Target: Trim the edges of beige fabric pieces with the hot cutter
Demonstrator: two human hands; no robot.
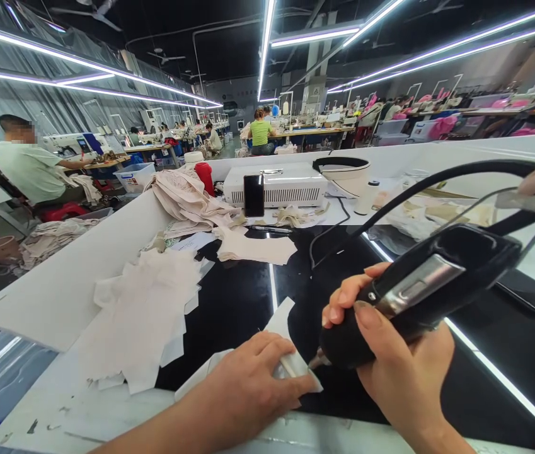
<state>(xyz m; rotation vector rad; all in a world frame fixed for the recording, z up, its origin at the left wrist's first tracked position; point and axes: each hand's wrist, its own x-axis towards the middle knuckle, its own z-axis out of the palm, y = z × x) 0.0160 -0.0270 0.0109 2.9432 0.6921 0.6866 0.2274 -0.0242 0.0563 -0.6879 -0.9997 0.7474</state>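
Right hand (399,359) wrapped tight round black tool (418,290), tip angled down-left, just touching the white strip (290,362). Left hand (253,384) flat, fingers spread, pinning strip on black worktop (243,296). Strip runs away from the person, directly left of tool tip. Fabric pile (139,315) further left.

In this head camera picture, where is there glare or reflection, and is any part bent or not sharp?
Head view: ceiling light strips mirror as bright lines on the glossy black table; straight lines bow toward the edges, wide-lens distortion; the left hand, on a pale fabric piece, and the right hand, gripping the black tool, look sharp; the far workers are soft.
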